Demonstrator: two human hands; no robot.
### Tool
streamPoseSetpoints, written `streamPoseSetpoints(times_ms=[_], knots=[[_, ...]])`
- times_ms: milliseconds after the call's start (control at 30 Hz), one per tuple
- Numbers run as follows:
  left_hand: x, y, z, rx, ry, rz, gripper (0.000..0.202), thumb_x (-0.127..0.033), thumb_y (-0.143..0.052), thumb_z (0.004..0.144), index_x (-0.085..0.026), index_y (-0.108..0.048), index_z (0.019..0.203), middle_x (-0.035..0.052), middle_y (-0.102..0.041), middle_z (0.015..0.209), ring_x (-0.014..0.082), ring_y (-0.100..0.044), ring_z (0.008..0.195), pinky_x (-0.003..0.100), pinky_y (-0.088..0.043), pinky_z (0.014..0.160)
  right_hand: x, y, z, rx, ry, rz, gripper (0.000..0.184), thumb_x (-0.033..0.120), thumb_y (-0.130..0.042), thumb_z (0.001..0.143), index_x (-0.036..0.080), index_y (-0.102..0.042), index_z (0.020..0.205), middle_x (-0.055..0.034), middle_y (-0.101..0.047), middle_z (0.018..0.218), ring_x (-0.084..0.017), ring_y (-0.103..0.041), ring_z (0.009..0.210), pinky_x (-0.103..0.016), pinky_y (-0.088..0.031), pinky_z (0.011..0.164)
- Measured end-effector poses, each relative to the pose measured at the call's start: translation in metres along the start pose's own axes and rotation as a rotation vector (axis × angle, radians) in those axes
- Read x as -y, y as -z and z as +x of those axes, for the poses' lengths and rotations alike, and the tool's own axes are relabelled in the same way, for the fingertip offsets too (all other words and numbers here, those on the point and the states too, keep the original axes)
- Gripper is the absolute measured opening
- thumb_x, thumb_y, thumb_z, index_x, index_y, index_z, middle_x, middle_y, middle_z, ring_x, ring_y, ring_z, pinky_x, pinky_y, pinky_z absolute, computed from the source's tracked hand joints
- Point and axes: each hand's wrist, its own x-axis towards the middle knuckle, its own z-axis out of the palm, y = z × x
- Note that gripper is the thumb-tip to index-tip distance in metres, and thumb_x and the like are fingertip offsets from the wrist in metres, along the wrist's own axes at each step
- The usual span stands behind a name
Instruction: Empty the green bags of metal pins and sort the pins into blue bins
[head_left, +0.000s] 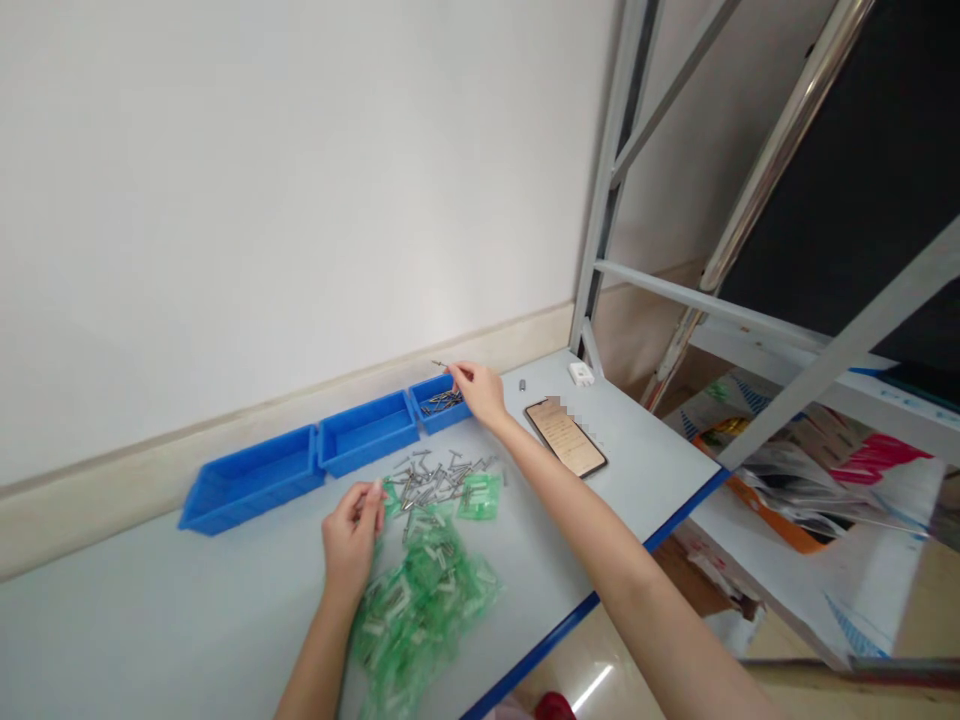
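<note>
My right hand [476, 392] reaches to the rightmost small blue bin [440, 402], its fingers pinched on a thin metal pin [439, 364] held over the bin, which holds several pins. My left hand [352, 535] rests on the table with fingers curled around a small green plastic bag [379, 498]. Between my hands lies a scatter of loose metal pins [433, 478]. A heap of small green bags [420, 595] spreads across the table just right of my left wrist.
Two more blue bins [367, 433] [251, 480] line the wall to the left. A phone [565, 436] and a small white block [580, 374] lie on the right of the table [150, 620]. A metal shelf frame [780, 330] stands beyond the blue table edge.
</note>
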Motion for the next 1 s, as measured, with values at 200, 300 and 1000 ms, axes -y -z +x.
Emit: streamPoseSetpoints(times_ms=[200,300,1000], knots=[[0.004,0.0,-0.002,-0.014,0.007,-0.036,0.035,-0.05,-0.048,0.081,-0.017,-0.052,0.067,-0.0072,-0.038,0.04,0.0093,-0.034,0.038,0.021,-0.027,0.041,-0.028,0.018,-0.003,0.031,-0.016,0.104,0.035,0.036,-0.044,0.089,0.017,-0.072,0.087,0.0009,-0.064,0.06,-0.012,-0.057,0.06,-0.021,-0.039,0.061],[0.006,0.0,-0.002,0.036,0.013,-0.04,0.036,-0.049,-0.047,0.083,-0.018,-0.051,0.065,-0.0065,-0.039,0.041,0.0098,-0.035,0.039,0.022,-0.028,0.042,-0.042,0.024,-0.009,0.101,0.003,0.069,0.038,0.039,-0.043,0.089,0.016,-0.073,0.089,-0.001,-0.066,0.063,-0.013,-0.057,0.06,-0.022,-0.039,0.062],[0.007,0.011,0.0,0.099,-0.074,0.353,0.035,-0.05,-0.04,0.084,-0.02,-0.057,0.079,-0.0013,-0.058,0.057,0.0159,-0.056,0.055,0.025,-0.039,0.056,-0.131,0.137,-0.103,-0.119,0.072,-0.191,0.069,0.049,-0.058,0.077,0.024,-0.032,0.136,-0.0125,-0.043,0.134,-0.029,-0.037,0.124,-0.05,-0.033,0.1]])
